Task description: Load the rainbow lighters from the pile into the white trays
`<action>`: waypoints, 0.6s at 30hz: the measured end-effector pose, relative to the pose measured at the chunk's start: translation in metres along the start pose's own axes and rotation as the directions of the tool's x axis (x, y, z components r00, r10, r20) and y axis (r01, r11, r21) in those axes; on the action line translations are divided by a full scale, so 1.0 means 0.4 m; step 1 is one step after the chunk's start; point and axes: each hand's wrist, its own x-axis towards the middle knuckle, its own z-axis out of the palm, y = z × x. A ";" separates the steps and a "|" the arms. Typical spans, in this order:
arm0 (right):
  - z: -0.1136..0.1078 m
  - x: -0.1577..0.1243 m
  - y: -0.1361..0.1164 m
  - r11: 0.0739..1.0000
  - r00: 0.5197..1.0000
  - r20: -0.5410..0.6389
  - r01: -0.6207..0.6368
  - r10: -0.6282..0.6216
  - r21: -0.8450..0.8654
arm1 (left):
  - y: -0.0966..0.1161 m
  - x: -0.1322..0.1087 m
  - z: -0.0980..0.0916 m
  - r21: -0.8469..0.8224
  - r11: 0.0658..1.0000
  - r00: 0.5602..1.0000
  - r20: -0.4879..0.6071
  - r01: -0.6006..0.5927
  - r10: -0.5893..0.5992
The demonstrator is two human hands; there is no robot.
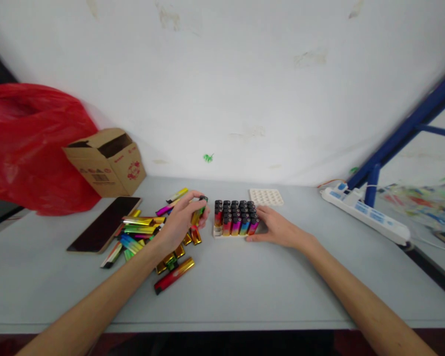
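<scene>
My left hand point(181, 217) is closed around a green and gold lighter point(198, 213), its dark top pointing up. That hand is over the right side of a loose heap of shiny coloured lighters point(139, 229). A white tray point(228, 236) holds rows of upright lighters point(236, 225) with black tops. One slot at its front left corner shows no lighter. My right hand point(272, 227) rests against the tray's right side, thumb at the front corner and fingers behind, steadying contact with the tray and end lighters. A red and gold lighter point(174, 276) lies nearest the table's front edge.
A second white tray point(266, 197) with holes lies behind, near the wall. Left stand a phone point(104, 225), an open cardboard box point(107, 163) and a red plastic bag point(37, 148). A white power strip point(367, 212) and blue metal frame point(396, 133) are at right.
</scene>
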 end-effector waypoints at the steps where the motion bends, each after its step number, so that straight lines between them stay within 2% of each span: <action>1: 0.001 0.000 0.000 1.000 1.000 0.000 -0.001 0.001 -0.001 | 0.000 -0.002 -0.001 0.043 0.999 0.999 0.023 -0.028 0.027; 4: 0.004 0.000 0.005 1.000 1.000 -0.005 -0.001 0.001 -0.011 | 0.006 -0.006 -0.009 0.174 0.978 0.990 0.103 -0.116 0.099; 7: 0.007 0.001 0.011 1.000 1.000 -0.010 0.012 -0.012 -0.012 | 0.016 -0.008 -0.021 0.308 0.926 0.973 0.139 -0.217 0.182; 11: 0.006 0.001 0.011 1.000 1.000 -0.016 0.021 -0.021 0.006 | 0.012 -0.005 -0.033 0.424 0.859 0.950 0.236 -0.289 0.203; 15: 0.003 0.001 0.006 1.000 1.000 -0.017 0.016 -0.016 0.003 | -0.009 0.000 -0.037 0.541 0.759 0.923 0.323 -0.361 0.209; 18: 0.004 0.001 0.005 1.000 1.000 -0.024 0.014 -0.014 -0.005 | -0.016 0.001 -0.040 0.627 0.652 0.903 0.335 -0.426 0.268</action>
